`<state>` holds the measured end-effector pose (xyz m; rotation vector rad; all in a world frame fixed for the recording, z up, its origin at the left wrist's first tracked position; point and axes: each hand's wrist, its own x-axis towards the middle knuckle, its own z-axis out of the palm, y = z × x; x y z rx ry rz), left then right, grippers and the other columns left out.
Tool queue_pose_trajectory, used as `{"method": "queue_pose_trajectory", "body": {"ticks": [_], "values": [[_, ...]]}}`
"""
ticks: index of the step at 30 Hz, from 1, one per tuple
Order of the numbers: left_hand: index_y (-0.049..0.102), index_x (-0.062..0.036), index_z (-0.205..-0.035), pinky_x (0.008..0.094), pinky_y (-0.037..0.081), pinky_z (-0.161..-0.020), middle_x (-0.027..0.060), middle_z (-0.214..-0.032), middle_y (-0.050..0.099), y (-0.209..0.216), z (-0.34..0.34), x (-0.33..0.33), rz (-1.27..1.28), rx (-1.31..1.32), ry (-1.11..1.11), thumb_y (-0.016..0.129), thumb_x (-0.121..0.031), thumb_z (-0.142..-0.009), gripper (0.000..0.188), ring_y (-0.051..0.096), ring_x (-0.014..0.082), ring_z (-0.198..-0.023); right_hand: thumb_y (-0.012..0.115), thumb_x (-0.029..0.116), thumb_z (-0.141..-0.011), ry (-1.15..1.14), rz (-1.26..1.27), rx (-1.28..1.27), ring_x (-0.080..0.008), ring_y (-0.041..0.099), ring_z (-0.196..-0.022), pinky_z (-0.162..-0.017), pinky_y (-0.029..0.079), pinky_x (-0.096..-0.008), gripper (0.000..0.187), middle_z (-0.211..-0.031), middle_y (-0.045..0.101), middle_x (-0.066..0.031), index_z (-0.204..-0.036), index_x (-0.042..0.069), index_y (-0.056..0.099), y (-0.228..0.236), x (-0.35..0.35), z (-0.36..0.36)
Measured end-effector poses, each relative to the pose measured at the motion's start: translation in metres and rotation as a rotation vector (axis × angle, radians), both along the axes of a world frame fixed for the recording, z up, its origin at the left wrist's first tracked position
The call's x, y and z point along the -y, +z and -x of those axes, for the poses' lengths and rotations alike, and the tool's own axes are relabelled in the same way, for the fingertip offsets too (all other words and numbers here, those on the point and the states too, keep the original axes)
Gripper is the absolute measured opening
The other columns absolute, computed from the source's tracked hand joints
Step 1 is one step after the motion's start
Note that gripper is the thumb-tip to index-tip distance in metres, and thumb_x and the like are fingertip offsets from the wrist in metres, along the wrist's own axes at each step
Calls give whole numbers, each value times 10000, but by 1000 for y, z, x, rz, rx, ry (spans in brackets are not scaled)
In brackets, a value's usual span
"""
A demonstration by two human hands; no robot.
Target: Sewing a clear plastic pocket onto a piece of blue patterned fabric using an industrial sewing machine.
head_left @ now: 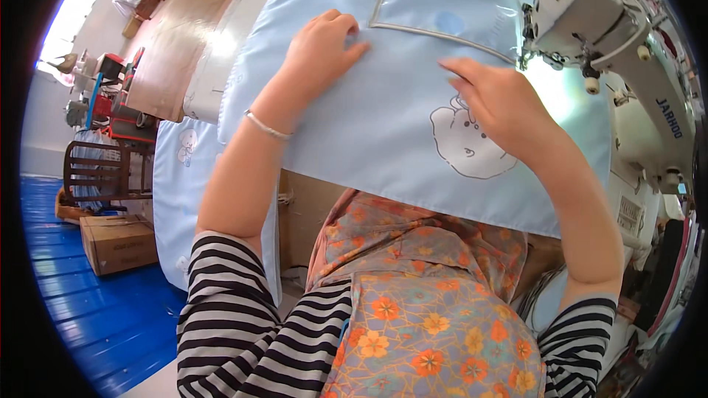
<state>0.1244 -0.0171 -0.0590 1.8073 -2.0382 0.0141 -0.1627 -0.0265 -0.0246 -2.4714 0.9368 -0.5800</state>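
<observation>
Left hand: grip released over blue fabric. Right hand: can't tell grip; partly hides printed animal. Sewing machine top cut off.

Fabric is pale blue, apron orange-flowered, sleeves striped black-and-white.

Cloth: smooth, faint sheen; below left fingers and right fingers. Panel: clear glossy plastic; beyond right fingers. Sewing machine: smooth painted metal; right of right fingers. Tabletop: smooth wood; left of left fingers. Carton: matt cardboard; well left of left fingers.
</observation>
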Motion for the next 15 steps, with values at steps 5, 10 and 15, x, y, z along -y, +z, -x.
{"method": "queue_pose_trajectory", "body": {"ticks": [5, 10, 15], "values": [[594, -35, -940, 453, 512, -779, 128, -960, 655, -13, 5, 12, 74, -135, 70, 587, -130, -938, 95, 637, 357, -886, 587, 245, -974, 39, 230, 37, -363, 675, -769, -672, 523, -450, 283, -825, 709, -149, -1136, 17, 629, -19, 45, -70], [562, -28, -915, 448, 507, -724, 149, -937, 647, -16, 5, 12, 106, -230, 61, 580, -102, -935, 78, 633, 376, -825, 607, 242, -960, -14, 154, -17, -364, 672, -765, -670, 516, -460, 237, -810, 700, -152, -1057, 27, 580, -37, 70, -100], [546, -18, -921, 451, 490, -724, 177, -922, 634, -17, 5, 13, 106, -275, 45, 558, -85, -942, 71, 616, 390, -815, 638, 234, -938, -5, 160, 23, -355, 658, -770, -673, 505, -437, 195, -816, 689, -134, -1010, 58, 596, -36, 70, -114]]}}
